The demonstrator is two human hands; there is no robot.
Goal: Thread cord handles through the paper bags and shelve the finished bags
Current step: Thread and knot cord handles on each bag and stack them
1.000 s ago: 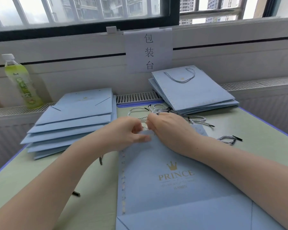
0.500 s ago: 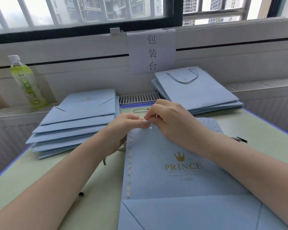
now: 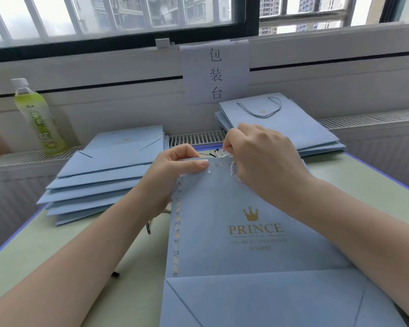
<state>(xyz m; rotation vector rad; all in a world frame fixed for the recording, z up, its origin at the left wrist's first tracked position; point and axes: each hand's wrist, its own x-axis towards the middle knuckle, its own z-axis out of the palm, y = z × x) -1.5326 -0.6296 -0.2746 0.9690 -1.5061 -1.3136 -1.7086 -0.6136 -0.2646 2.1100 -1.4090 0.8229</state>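
Observation:
A flat light-blue paper bag (image 3: 234,232) with a gold crown and "PRINCE" print lies on the green table in front of me. My left hand (image 3: 175,166) pinches the bag's top edge beside a small punched hole. My right hand (image 3: 265,159) grips a pale twisted cord (image 3: 234,172) that loops down over the bag's top edge. Where the cord ends is hidden under my right hand.
A stack of bags without handles (image 3: 104,171) lies at the left. A stack of bags with cord handles (image 3: 293,126) lies at the back right. A green drink bottle (image 3: 38,119) stands on the ledge. Loose cords (image 3: 149,226) lie under my left forearm. The table's blue edge (image 3: 383,175) runs along the right.
The bag has slid nearer to me. My right hand has lifted off the bag's top edge and drawn the cord up with it. My left hand keeps its pinch on the top edge.

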